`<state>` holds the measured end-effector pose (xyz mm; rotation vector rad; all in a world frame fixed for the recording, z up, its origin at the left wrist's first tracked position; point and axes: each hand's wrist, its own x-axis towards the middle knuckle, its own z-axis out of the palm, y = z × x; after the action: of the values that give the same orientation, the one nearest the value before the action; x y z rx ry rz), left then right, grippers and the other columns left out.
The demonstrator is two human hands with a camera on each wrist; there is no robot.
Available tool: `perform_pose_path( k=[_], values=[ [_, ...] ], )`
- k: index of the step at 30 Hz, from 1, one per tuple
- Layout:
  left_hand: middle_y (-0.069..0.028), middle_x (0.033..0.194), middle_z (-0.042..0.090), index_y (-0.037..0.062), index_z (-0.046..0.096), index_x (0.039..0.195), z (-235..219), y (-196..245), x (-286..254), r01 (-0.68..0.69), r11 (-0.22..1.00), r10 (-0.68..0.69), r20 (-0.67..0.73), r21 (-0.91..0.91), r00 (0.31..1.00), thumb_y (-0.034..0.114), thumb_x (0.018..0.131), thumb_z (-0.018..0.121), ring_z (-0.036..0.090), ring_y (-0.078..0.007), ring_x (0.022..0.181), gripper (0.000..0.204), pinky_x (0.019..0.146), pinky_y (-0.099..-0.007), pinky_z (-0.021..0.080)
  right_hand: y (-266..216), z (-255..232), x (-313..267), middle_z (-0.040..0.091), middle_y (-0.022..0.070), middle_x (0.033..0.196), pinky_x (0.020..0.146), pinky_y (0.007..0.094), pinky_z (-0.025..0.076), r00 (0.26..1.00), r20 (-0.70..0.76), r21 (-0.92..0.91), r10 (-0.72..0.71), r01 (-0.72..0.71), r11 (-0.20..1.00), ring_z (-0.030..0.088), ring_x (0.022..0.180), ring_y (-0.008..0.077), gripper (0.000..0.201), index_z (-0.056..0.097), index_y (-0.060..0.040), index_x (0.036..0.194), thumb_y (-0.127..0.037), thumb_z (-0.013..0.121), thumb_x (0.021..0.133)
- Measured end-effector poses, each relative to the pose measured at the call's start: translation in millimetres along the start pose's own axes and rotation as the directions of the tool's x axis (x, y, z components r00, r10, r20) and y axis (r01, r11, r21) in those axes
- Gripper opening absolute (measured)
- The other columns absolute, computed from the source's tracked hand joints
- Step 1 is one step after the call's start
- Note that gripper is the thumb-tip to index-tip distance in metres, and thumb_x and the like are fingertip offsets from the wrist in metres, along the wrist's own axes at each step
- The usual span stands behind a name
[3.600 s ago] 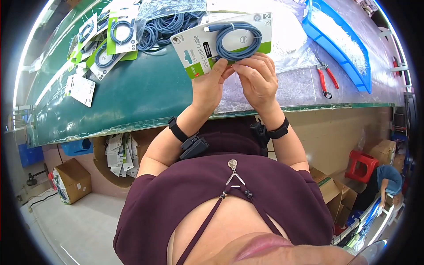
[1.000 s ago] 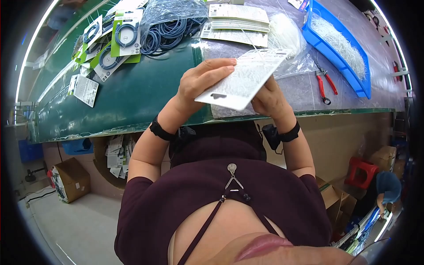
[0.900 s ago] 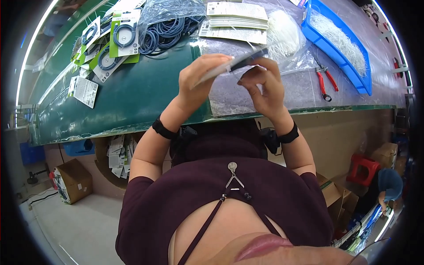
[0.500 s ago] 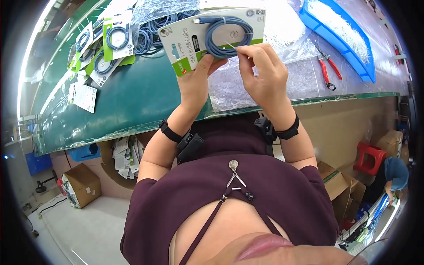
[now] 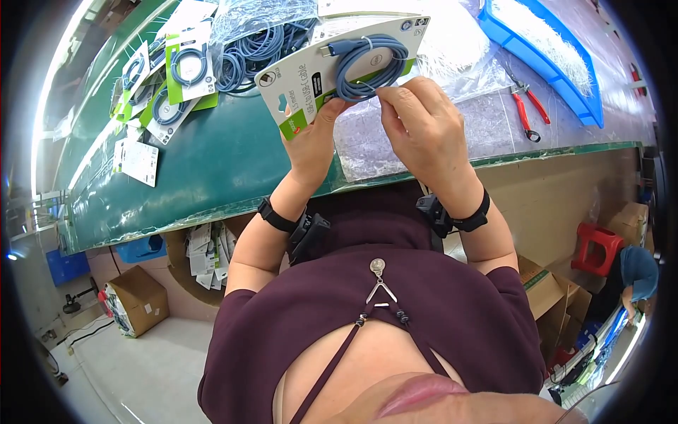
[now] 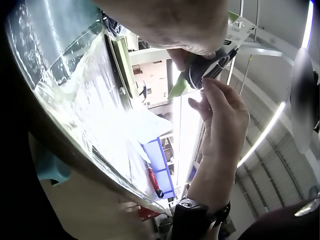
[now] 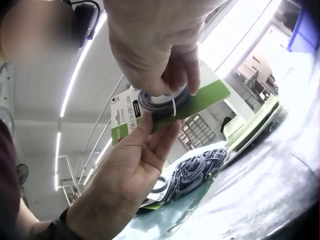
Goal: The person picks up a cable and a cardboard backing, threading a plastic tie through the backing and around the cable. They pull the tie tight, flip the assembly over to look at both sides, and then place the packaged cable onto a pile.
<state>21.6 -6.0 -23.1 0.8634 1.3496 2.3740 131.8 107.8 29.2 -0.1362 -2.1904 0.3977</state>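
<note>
My left hand (image 5: pixel 311 145) holds a white and green retail card (image 5: pixel 288 79) up over the bench, thumb on its front near the lower edge. A blue coiled USB-C cable (image 5: pixel 346 76) is fastened to the card, its printed side facing me. At the coil's lower edge, my right hand (image 5: pixel 427 131) pinches the thin end of a white cable tie between thumb and fingers. The right wrist view shows the white cable tie (image 7: pixel 174 106) looped round the coil, with the right fingers bent close over it. In the left wrist view, the left hand hides part of the card.
Finished-looking carded cables (image 5: pixel 189 67) pile up at left, beside loose blue cables (image 5: pixel 261 49). A single card (image 5: pixel 138 162) lies near the front. Red-handled pliers (image 5: pixel 526 113) lie at right by a blue tray (image 5: pixel 575 92) of white ties. Cardboard boxes (image 5: pixel 138 300) stand below.
The card was turned to show its back, then swung round to face me again. Since half a second ago it has tilted slightly, and my right hand has drawn a little down and right.
</note>
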Motion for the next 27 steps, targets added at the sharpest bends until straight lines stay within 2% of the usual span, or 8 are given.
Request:
perform_pose_path(
  k=[3, 7, 10, 19, 22, 23, 26, 27],
  values=[
    [-0.0137, 0.104, 0.065, -0.0059, 0.053, 0.116, -2, -3, -2, -0.031, 0.991, 0.032, -0.003, 0.13, 0.999, -0.002, 0.089, 0.06, 0.066, -0.0214, 0.091, 0.028, 0.081, -0.0355, 0.058, 0, 0, 0, 0.057, 0.0072, 0.076, 0.056, 0.033, 0.048, 1.0, 0.003, 0.008, -0.001, 0.001, 1.0, 0.058, 0.066, 0.0235, 0.023, 0.066, -0.0047, 0.089, 0.005, 0.071, 0.069],
    [-0.0136, 0.105, 0.064, -0.0056, 0.053, 0.117, 0, -4, 0, -0.043, 0.999, 0.043, 0.021, 0.018, 0.999, -0.003, 0.089, 0.06, 0.065, -0.0204, 0.092, 0.029, 0.082, -0.0359, 0.058, -1, 0, 0, 0.057, 0.0073, 0.077, 0.056, 0.0332, 0.048, 1.0, -0.008, 0.02, -0.018, 0.018, 1.0, 0.058, 0.066, 0.0236, 0.023, 0.066, -0.0047, 0.089, 0.006, 0.071, 0.069],
    [-0.014, 0.106, 0.064, -0.0045, 0.052, 0.119, 2, -1, 1, 0.043, 0.995, -0.044, -0.013, -0.086, 0.999, -0.003, 0.09, 0.058, 0.066, -0.0213, 0.093, 0.029, 0.082, -0.0373, 0.059, -1, 1, 0, 0.057, 0.0074, 0.076, 0.057, 0.0332, 0.048, 1.0, -0.012, 0.013, 0.003, -0.003, 1.0, 0.059, 0.066, 0.0239, 0.022, 0.065, -0.0043, 0.088, 0.006, 0.07, 0.069],
    [-0.0136, 0.111, 0.062, -0.0019, 0.05, 0.122, 0, -1, 3, 0.128, 0.978, -0.131, -0.008, -0.167, 0.991, 0.001, 0.093, 0.054, 0.066, -0.0251, 0.096, 0.029, 0.081, -0.0401, 0.06, -2, -1, 0, 0.059, 0.0078, 0.077, 0.058, 0.0309, 0.049, 1.0, -0.01, 0.015, 0.015, -0.015, 1.0, 0.06, 0.067, 0.0224, 0.021, 0.064, -0.0037, 0.088, 0.006, 0.07, 0.071],
    [-0.0129, 0.112, 0.062, -0.0013, 0.049, 0.123, -5, -4, 2, 0.177, 0.951, -0.179, 0.018, -0.252, 0.984, 0.005, 0.095, 0.053, 0.066, -0.026, 0.097, 0.029, 0.081, -0.0406, 0.06, -1, -4, 2, 0.061, 0.0082, 0.078, 0.061, 0.0295, 0.049, 0.989, 0.001, 0.256, 0.146, -0.141, 0.956, 0.061, 0.07, 0.0208, 0.019, 0.064, -0.0028, 0.087, 0.006, 0.069, 0.072],
    [-0.0129, 0.112, 0.062, -0.0013, 0.049, 0.123, -6, -4, 2, 0.177, 0.952, -0.178, 0.018, -0.251, 0.984, 0.005, 0.095, 0.053, 0.066, -0.026, 0.097, 0.029, 0.081, -0.0406, 0.06, 0, -5, 3, 0.061, 0.0082, 0.078, 0.061, 0.0295, 0.049, 0.989, 0.0, 0.257, 0.146, -0.141, 0.956, 0.061, 0.07, 0.0208, 0.019, 0.064, -0.0028, 0.087, 0.006, 0.069, 0.072],
    [-0.013, 0.112, 0.061, -0.0011, 0.048, 0.124, -8, -1, 2, 0.181, 0.938, -0.164, 0.084, -0.296, 0.983, 0.008, 0.097, 0.052, 0.066, -0.0266, 0.096, 0.029, 0.081, -0.0412, 0.059, 4, -6, 3, 0.063, 0.0087, 0.078, 0.064, 0.029, 0.049, 0.994, 0.101, 0.494, 0.045, -0.089, 0.865, 0.061, 0.072, 0.0205, 0.017, 0.063, -0.0018, 0.086, 0.007, 0.067, 0.072],
    [-0.013, 0.112, 0.061, -0.0011, 0.048, 0.124, -8, 0, 2, 0.18, 0.938, -0.163, 0.083, -0.296, 0.983, 0.008, 0.097, 0.052, 0.066, -0.0266, 0.096, 0.029, 0.081, -0.0412, 0.059, 5, -7, 3, 0.063, 0.0087, 0.078, 0.064, 0.029, 0.049, 0.994, 0.102, 0.495, 0.043, -0.088, 0.864, 0.061, 0.072, 0.0205, 0.017, 0.063, -0.0018, 0.086, 0.007, 0.067, 0.072]
  ],
)
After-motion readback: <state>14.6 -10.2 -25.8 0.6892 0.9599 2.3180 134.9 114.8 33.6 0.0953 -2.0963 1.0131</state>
